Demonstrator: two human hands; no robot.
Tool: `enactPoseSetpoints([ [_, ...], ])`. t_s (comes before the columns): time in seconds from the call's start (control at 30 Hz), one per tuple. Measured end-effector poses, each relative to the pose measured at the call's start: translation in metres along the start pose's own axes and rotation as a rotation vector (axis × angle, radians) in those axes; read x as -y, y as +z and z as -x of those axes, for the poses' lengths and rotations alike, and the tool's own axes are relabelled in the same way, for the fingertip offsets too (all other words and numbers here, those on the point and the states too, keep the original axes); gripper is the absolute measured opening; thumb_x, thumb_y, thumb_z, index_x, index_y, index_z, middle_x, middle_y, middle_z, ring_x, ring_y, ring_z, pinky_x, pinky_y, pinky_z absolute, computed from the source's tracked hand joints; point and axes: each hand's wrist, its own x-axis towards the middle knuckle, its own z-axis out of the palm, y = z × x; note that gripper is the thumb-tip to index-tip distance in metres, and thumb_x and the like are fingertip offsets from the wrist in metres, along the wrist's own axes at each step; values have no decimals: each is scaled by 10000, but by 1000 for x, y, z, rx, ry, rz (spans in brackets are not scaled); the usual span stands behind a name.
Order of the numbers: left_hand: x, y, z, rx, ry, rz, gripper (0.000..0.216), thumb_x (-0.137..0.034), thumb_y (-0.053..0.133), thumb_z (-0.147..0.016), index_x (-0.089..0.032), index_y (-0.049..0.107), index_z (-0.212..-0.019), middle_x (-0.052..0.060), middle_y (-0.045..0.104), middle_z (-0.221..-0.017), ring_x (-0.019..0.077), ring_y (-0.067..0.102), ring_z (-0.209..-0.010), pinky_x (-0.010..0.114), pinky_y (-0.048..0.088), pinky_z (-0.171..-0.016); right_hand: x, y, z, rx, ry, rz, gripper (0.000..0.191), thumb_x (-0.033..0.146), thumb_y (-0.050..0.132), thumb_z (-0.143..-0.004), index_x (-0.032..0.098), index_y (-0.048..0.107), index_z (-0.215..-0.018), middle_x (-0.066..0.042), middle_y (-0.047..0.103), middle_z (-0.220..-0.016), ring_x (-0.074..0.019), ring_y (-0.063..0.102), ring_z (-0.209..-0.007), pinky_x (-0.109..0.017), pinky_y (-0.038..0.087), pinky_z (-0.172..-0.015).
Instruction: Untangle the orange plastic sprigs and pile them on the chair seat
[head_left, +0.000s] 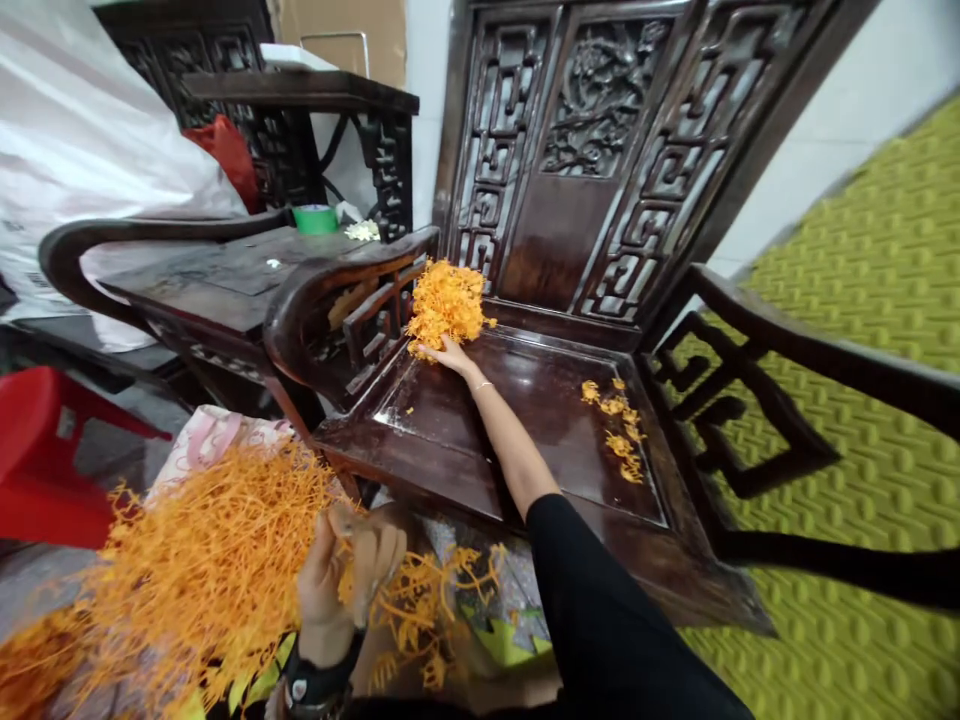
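Note:
My left hand (345,560), with a dark watch at its wrist, is low in the view and slightly blurred. Its fingers are closed around a bunch of orange branching strands (420,600) that hangs out to the right. Beside it on the left spreads a big loose heap of thin orange strands (217,560). My right hand (450,358) reaches out to the dark wooden chair seat (517,400). Thumb and fingers close on the lower edge of a fluffy orange clump (448,300) at the seat's left back corner; the fingertips are partly hidden.
Several small orange pieces (621,435) lie on the seat's right side. A carved backrest (570,200) and armrests (757,410) frame the seat. At left stand a red stool (45,460) and a side table (202,280) with green tape (316,219). Yellow-green textured matting (862,290) is at right.

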Motion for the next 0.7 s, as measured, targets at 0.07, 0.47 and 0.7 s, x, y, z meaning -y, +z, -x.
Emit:
enactPoseSetpoints([
  [0.07,-6,4,0,-32,26,-23,267,-297,476,-991,-240,717,-890,-91,163,-323,82,148,-349,198,319,-486,12,20,-2,-33,13,59,671,489,698,-785,75,537,-1287,-203,572,-1334,-275,530,-1224,-364,395,-1063],
  [0.47,-17,10,23,-664,117,-191,332,-473,412,-989,-415,630,-1234,-50,743,-1095,108,667,-870,257,523,-848,0,-25,80,-241,-57,471,521,416,323,-987,31,536,-1266,-290,536,-1309,-368,570,-1085,-483,460,-883],
  [0.7,-17,21,30,-568,109,-216,370,-473,331,-1006,-443,623,-1231,-72,744,-1080,124,658,-881,274,528,-839,43,-42,154,-160,-275,-196,554,586,339,-961,161,672,-832,-104,695,-849,-189,632,-782,-327,496,-758],
])
